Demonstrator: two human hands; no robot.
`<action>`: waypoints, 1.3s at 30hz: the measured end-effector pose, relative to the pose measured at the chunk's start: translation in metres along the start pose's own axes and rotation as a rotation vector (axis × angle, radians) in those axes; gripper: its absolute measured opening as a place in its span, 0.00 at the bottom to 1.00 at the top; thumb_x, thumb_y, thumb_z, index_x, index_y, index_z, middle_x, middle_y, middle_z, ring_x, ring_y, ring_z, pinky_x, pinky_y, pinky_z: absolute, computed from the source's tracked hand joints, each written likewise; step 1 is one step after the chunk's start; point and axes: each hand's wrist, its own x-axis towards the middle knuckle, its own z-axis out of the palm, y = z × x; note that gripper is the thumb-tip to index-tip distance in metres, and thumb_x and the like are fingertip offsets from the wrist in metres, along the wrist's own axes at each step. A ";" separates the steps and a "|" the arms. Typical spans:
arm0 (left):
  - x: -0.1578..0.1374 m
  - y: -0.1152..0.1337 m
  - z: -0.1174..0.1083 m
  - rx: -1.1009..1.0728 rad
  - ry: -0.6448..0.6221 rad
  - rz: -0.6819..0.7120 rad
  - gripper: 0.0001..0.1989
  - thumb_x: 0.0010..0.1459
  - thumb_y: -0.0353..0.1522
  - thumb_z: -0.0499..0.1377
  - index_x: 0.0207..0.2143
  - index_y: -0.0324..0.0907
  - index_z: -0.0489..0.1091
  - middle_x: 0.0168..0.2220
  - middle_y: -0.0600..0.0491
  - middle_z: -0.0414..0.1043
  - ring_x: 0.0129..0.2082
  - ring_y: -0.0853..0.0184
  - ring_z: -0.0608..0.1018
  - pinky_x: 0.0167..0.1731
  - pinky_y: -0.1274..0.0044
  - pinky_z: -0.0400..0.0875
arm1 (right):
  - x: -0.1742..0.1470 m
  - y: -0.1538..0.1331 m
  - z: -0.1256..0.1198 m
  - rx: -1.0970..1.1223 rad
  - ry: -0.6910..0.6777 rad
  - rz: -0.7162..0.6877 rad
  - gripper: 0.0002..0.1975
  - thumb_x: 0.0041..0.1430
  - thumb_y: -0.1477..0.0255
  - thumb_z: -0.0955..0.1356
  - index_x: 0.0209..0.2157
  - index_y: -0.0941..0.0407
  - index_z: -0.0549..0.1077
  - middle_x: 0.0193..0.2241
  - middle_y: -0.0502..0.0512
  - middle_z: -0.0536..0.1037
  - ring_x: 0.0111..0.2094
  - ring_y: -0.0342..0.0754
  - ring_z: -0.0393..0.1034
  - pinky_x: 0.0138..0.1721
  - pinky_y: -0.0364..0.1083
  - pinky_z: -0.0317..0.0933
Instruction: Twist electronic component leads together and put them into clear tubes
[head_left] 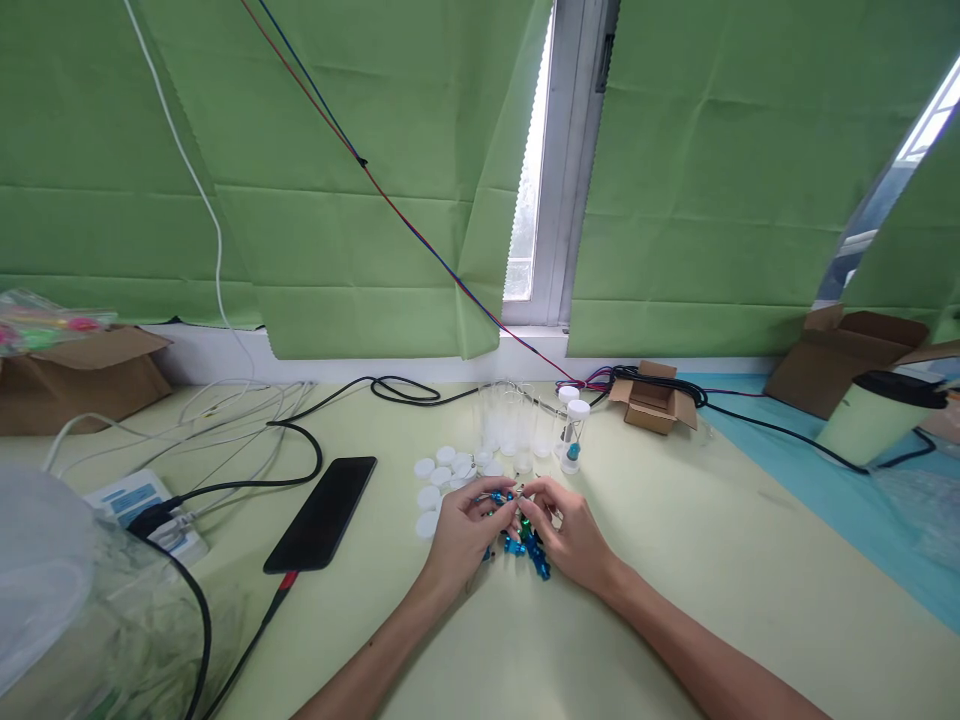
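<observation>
My left hand (469, 528) is closed in a pinch on a small shiny blue metallic piece (501, 496). Close against it, my right hand (570, 532) also pinches with thumb and forefinger, but what lies between those fingertips is too small to make out. Below the fingers is a small pile of blue metallic pieces (537, 556) with a bit of green among them, partly covered by both hands. Round white caps (428, 498) lie left of my left hand. Beyond the fingers stand several clear tubes (517, 425). A white-capped tube (573, 448) holds a blue piece.
A black phone (321, 514) with a cable lies at left, near a white power strip (150, 510) and a large clear container (97, 610). Behind are a small open carton (651, 405) and black cables (409, 392). A lidded cup (874, 420) stands at right.
</observation>
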 end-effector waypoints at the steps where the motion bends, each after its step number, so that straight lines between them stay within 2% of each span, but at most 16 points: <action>1: 0.000 0.000 0.000 0.005 0.001 0.000 0.13 0.50 0.34 0.67 0.38 0.39 0.76 0.23 0.54 0.75 0.22 0.68 0.77 0.27 0.77 0.74 | 0.000 0.000 0.000 0.007 -0.005 0.008 0.13 0.67 0.63 0.62 0.37 0.57 0.70 0.20 0.47 0.66 0.23 0.44 0.58 0.27 0.43 0.55; 7: -0.001 0.003 0.003 0.015 -0.005 0.011 0.10 0.49 0.33 0.67 0.35 0.38 0.77 0.23 0.53 0.75 0.22 0.68 0.77 0.26 0.77 0.74 | 0.000 -0.002 -0.001 0.030 -0.037 0.021 0.15 0.69 0.63 0.60 0.35 0.57 0.71 0.25 0.52 0.73 0.26 0.45 0.63 0.30 0.44 0.57; 18: -0.001 -0.001 0.003 -0.022 -0.023 0.031 0.09 0.49 0.32 0.67 0.33 0.37 0.77 0.24 0.53 0.74 0.22 0.69 0.75 0.25 0.77 0.74 | 0.002 0.000 0.000 -0.061 -0.010 0.010 0.21 0.69 0.63 0.58 0.25 0.57 0.68 0.22 0.50 0.69 0.24 0.43 0.57 0.28 0.43 0.54; 20: -0.001 0.001 0.004 -0.022 -0.013 0.030 0.09 0.49 0.32 0.67 0.33 0.37 0.77 0.24 0.53 0.74 0.22 0.69 0.75 0.25 0.78 0.74 | 0.001 0.000 0.000 -0.055 -0.011 0.004 0.20 0.69 0.63 0.58 0.26 0.57 0.69 0.22 0.50 0.69 0.24 0.43 0.58 0.28 0.43 0.54; 23: -0.003 0.005 0.004 -0.022 0.000 0.033 0.09 0.49 0.33 0.67 0.33 0.37 0.77 0.24 0.53 0.74 0.22 0.70 0.76 0.25 0.78 0.74 | 0.000 -0.001 0.000 -0.028 -0.020 0.002 0.16 0.69 0.64 0.60 0.33 0.57 0.72 0.23 0.50 0.70 0.24 0.44 0.60 0.29 0.43 0.55; 28: -0.004 0.007 0.004 -0.023 0.021 0.051 0.09 0.49 0.33 0.67 0.33 0.38 0.77 0.25 0.54 0.74 0.21 0.71 0.75 0.24 0.78 0.74 | -0.002 0.001 0.000 -0.015 -0.031 -0.008 0.12 0.67 0.65 0.62 0.40 0.58 0.71 0.20 0.46 0.66 0.22 0.43 0.58 0.27 0.43 0.53; 33: -0.003 0.003 0.004 -0.020 0.002 0.089 0.08 0.49 0.32 0.67 0.33 0.38 0.77 0.30 0.52 0.74 0.22 0.70 0.76 0.24 0.78 0.75 | -0.002 0.003 0.000 0.011 -0.050 0.002 0.13 0.67 0.65 0.61 0.38 0.58 0.71 0.22 0.49 0.70 0.23 0.43 0.60 0.27 0.43 0.54; 39: -0.002 -0.001 0.002 0.006 -0.014 0.106 0.08 0.51 0.32 0.66 0.34 0.38 0.77 0.31 0.52 0.73 0.23 0.69 0.77 0.25 0.76 0.76 | -0.001 0.001 -0.001 0.011 -0.065 -0.023 0.16 0.69 0.65 0.59 0.32 0.57 0.71 0.26 0.52 0.73 0.26 0.45 0.63 0.30 0.43 0.57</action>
